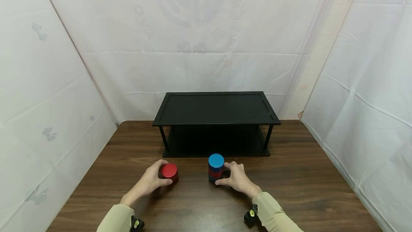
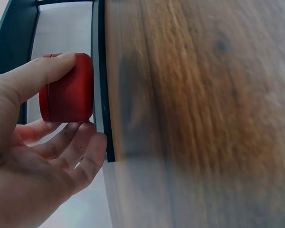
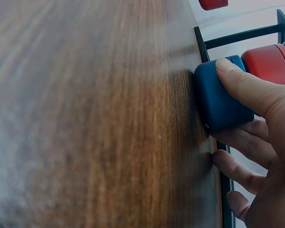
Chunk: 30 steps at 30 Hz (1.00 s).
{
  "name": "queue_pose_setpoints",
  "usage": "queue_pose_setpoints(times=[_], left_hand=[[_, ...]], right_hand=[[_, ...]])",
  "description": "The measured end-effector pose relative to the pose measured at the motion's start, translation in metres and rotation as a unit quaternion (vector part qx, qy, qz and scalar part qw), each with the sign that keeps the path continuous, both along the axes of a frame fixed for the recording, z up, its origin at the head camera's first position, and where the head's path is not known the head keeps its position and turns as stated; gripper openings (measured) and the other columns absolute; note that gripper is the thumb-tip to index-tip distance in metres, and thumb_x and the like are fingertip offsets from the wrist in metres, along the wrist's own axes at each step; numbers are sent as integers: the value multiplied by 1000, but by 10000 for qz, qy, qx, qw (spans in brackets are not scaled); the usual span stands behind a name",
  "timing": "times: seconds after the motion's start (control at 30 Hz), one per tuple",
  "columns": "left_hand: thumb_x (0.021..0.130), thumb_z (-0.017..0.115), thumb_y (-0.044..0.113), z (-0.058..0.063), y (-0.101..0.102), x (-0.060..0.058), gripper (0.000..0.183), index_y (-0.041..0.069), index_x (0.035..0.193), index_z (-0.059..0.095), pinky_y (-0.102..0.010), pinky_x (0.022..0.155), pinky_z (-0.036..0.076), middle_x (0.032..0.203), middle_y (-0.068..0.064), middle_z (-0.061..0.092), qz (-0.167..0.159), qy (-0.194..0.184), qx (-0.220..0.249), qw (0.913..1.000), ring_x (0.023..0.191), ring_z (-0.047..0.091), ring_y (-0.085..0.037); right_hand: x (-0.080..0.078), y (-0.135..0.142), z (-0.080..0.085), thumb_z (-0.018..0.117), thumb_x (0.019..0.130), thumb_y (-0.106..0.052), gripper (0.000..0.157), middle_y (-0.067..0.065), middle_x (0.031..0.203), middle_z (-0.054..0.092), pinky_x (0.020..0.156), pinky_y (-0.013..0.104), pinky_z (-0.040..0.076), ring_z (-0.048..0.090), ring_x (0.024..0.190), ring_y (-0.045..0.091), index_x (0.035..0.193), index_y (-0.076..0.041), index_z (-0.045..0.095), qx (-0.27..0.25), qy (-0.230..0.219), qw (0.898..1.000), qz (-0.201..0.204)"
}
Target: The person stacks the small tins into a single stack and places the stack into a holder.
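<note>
A small round red lidded tin point(image 1: 170, 172) is gripped by my left hand point(image 1: 149, 179), thumb on its near side and fingers curled behind. In the left wrist view the thumb point(image 2: 47, 71) lies along the tin's side. To its right stands an upright stack: a blue tin point(image 1: 216, 160) on top, a red tin point(image 3: 266, 64) in the middle and a blue tin point(image 3: 221, 97) at the bottom. My right hand point(image 1: 237, 179) pinches the bottom blue tin between thumb and fingers. The two upper tins show no fingers round them.
Behind both hands stands a black two-level shelf point(image 1: 215, 108), its lower board point(image 1: 215, 152) close behind the stack. The brown wooden table point(image 1: 199, 207) spreads in front. White curtains point(image 1: 206, 46) hang at the back and both sides.
</note>
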State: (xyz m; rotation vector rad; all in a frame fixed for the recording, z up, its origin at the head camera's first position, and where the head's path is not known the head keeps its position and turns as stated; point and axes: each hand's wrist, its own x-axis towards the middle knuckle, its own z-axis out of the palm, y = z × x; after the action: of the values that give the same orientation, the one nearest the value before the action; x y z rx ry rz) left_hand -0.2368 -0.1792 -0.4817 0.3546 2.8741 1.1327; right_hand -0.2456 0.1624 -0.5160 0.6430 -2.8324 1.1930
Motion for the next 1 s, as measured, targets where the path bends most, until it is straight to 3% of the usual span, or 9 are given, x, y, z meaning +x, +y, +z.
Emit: queue_pose_setpoints(times=[0.27, 0.57, 1.0], left_hand=[[72, 84, 16, 10, 9, -5, 57, 4, 120, 55, -34, 81, 51, 115, -9, 62, -196, 195, 43, 9996, 97, 58, -16], [73, 84, 16, 20, 21, -5, 58, 5, 121, 54, -25, 73, 49, 114, -8, 61, -350, 117, 83, 9993, 87, 55, -15], [74, 84, 18, 29, 34, -7, 57, 6, 121, 54, -37, 79, 53, 116, -8, 61, -660, 277, 191, 9973, 90, 55, -14]], right_hand=[[-1, 0, 0, 83, 72, -38, 45, -2, 102, 73, 77, 34, 23, 50, 92, 12, 109, -16, 69, -11, 68, 10000, -37], [0, 0, -1, 83, 72, -39, 47, -2, 102, 73, 78, 34, 24, 50, 90, 11, 110, -15, 69, 7, 91, 9999, -52], [1, -1, 0, 83, 72, -39, 47, -1, 102, 73, 78, 34, 24, 50, 91, 13, 110, -16, 69, -27, 36, 10000, -38]])
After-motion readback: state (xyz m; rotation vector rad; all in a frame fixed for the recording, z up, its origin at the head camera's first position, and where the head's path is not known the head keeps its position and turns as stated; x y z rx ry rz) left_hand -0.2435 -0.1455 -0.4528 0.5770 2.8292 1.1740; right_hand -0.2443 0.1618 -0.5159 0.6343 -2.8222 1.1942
